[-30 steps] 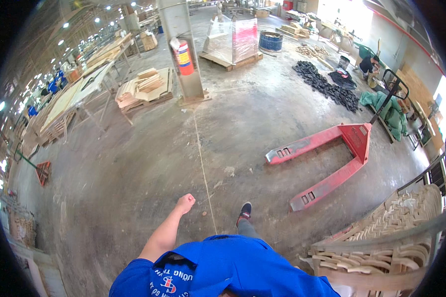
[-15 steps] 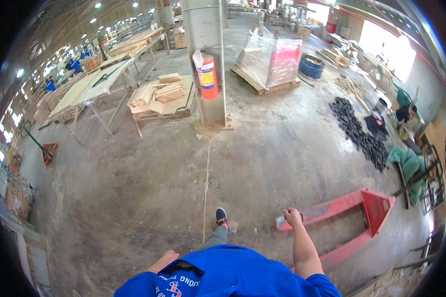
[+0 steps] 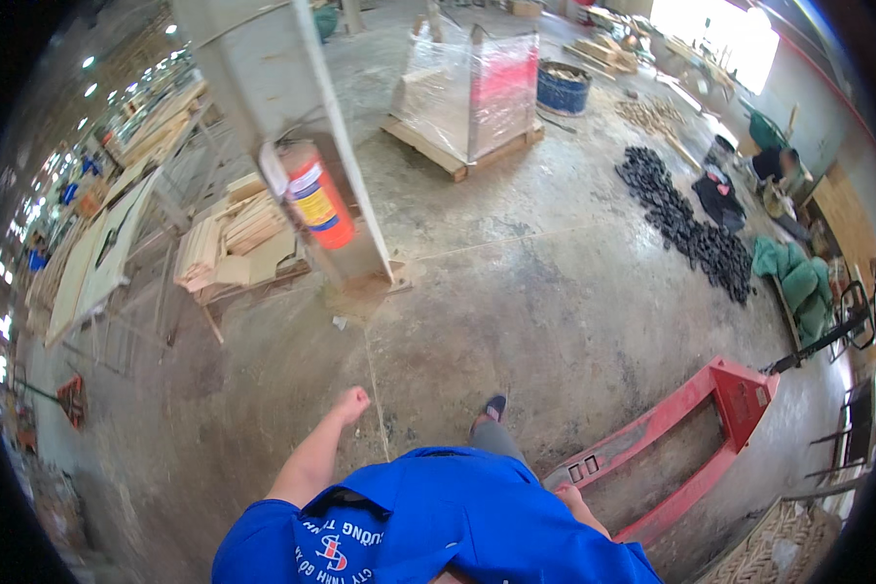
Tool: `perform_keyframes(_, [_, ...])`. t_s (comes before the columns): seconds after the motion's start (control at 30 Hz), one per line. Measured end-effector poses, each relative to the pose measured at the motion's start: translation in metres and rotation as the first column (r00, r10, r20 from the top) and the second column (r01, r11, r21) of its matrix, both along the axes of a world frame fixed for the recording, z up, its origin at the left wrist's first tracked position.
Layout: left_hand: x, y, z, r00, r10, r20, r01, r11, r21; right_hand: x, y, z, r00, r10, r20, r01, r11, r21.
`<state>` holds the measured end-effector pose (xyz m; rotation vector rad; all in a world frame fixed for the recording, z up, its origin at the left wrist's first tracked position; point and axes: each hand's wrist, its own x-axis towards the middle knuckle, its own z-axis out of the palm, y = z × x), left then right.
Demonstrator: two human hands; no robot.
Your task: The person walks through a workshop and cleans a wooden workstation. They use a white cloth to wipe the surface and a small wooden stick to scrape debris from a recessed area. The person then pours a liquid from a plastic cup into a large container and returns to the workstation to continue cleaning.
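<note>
My left hand (image 3: pixel 352 404) swings out ahead of my body above the concrete floor, its fingers curled into a loose fist with nothing showing in it. At my right side, my right hand (image 3: pixel 569 494) hangs low beside my blue shirt (image 3: pixel 477 516); its fingers are too small and partly turned away to read. Nearest to that hand is the red pallet jack (image 3: pixel 652 419), whose fork tips lie by it. One dark shoe (image 3: pixel 495 406) is forward on the floor.
A red fire extinguisher (image 3: pixel 318 198) hangs on a steel column (image 3: pixel 263 78) ahead left. Beyond stand a wrapped pallet load (image 3: pixel 472 102), a blue drum (image 3: pixel 563 90) and stacked boards (image 3: pixel 248 234). Black pieces (image 3: pixel 686 219) lie heaped at right, near a crouching person (image 3: pixel 774 165).
I have stepped forward, and the column looks closer and further left. My left hand has swung forward while my right hand has swung back toward my body. My other foot is now in front.
</note>
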<state>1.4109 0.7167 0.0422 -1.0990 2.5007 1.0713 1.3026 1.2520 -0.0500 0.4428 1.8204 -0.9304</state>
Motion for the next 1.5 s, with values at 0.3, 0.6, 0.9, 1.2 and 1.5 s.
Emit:
perform_keyframes(0.3, [-0.232, -0.086, 0.008, 0.985, 0.096, 0.143, -0.145, 0.91, 0.389, -0.323, -0.176, -0.019, 0.981, 0.18, -0.074, -0.175, 0.982, 0.072])
perform_keyframes(0.6, [-0.356, -0.18, -0.021, 0.944, 0.059, 0.324, -0.156, 0.947, 0.282, -0.733, -0.426, 0.049, 0.688, 0.244, -0.684, -0.312, 0.95, 0.025])
perform_keyframes(0.9, [-0.62, -0.415, -0.037, 0.992, -0.053, 0.111, 0.035, 0.986, 0.161, -0.843, -0.548, 0.024, 0.909, 0.34, -0.24, -0.344, 0.938, 0.024])
perform_keyframes(1.2, [-0.9, -0.665, 0.002, 0.964, 0.029, -0.266, -0.003, 0.995, 0.097, -1.001, -0.703, -0.009, 0.851, 0.526, -0.016, -0.517, 0.841, 0.157])
perform_keyframes(1.5, [-0.92, -0.784, -0.007, 0.914, 0.385, 0.128, -0.404, 0.894, 0.195, -1.317, -1.114, 0.005, 0.368, 0.48, -0.796, -0.646, 0.748, 0.152])
